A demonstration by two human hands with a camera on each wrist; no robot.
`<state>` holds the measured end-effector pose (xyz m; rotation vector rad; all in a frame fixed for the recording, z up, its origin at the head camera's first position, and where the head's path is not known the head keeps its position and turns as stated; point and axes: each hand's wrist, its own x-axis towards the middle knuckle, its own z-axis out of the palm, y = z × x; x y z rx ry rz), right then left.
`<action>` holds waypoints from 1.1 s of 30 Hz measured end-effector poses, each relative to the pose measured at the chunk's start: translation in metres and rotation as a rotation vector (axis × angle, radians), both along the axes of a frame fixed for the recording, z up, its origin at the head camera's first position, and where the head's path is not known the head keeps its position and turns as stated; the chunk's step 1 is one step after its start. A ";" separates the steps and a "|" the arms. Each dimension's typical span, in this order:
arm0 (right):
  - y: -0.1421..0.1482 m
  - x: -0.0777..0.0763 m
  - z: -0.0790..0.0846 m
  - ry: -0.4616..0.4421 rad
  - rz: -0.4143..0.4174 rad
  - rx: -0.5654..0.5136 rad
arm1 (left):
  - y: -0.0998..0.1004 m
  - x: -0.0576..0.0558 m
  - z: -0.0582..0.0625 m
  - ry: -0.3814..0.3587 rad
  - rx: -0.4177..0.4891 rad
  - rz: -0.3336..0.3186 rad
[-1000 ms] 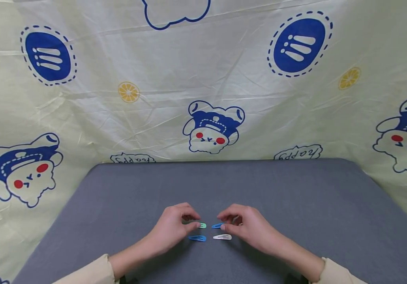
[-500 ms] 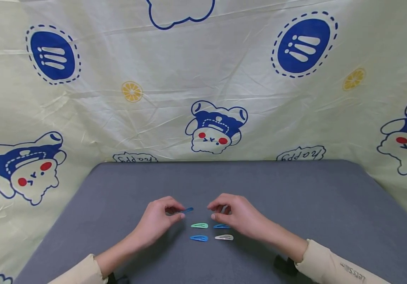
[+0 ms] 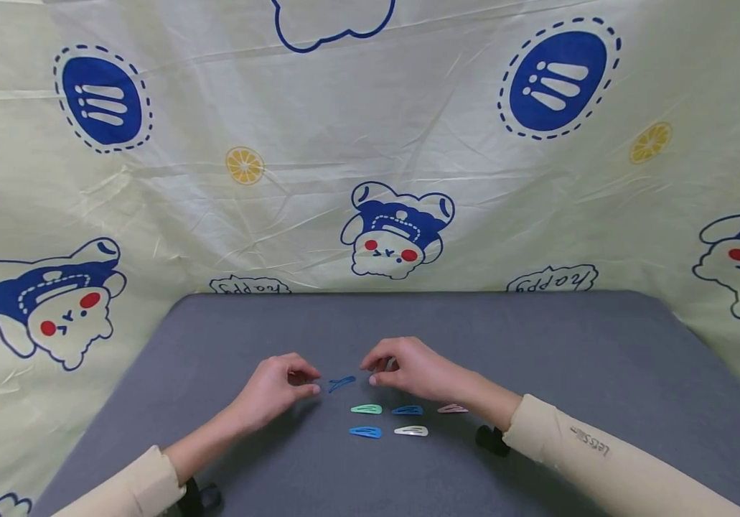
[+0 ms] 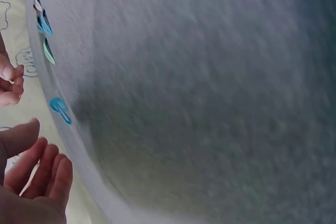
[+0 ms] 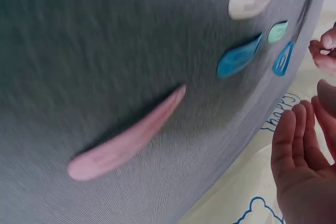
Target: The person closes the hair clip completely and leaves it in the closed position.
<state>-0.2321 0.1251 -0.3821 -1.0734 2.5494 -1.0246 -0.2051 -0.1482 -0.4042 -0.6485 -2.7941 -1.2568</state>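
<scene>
A blue snap hair clip (image 3: 342, 384), its frame sprung apart, lies on the grey table between the two hands. To its left is the left hand (image 3: 275, 391), fingers loosely bent and nothing in them; the left wrist view shows a gap between its fingertips and the clip. On the other side, the right hand (image 3: 411, 370) hovers with thumb and fingers apart, also holding nothing. Nearer the person lie a green clip (image 3: 366, 409), a darker blue clip (image 3: 407, 411), a pink clip (image 3: 452, 408) partly beside the right wrist, a blue clip (image 3: 365, 432) and a white clip (image 3: 411, 431).
The grey table (image 3: 537, 345) reaches back to a cream printed curtain (image 3: 305, 215) that hangs behind it and along both sides. Black straps with small cameras sit at both wrists, by the beige sleeves (image 3: 143, 481).
The left hand moved left and farther away with the sprung blue clip, then released it onto the table. The right hand shifted left and away from the person, uncovering the pink clip.
</scene>
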 end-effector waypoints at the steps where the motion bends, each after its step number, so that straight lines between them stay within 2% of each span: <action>1: -0.001 -0.004 0.000 0.006 0.014 0.009 | -0.002 -0.002 -0.001 -0.014 0.003 -0.011; 6: -0.010 -0.020 -0.003 0.007 0.070 0.054 | -0.008 -0.010 -0.006 -0.064 -0.001 -0.045; 12: -0.022 -0.031 -0.009 -0.078 0.093 0.088 | -0.011 -0.016 -0.010 -0.085 0.012 -0.075; 24: -0.036 -0.041 -0.016 -0.136 0.106 0.100 | -0.015 -0.026 -0.013 -0.137 0.019 -0.131; 33: -0.037 -0.043 -0.021 -0.164 0.065 0.065 | -0.018 -0.027 -0.011 -0.169 0.025 -0.165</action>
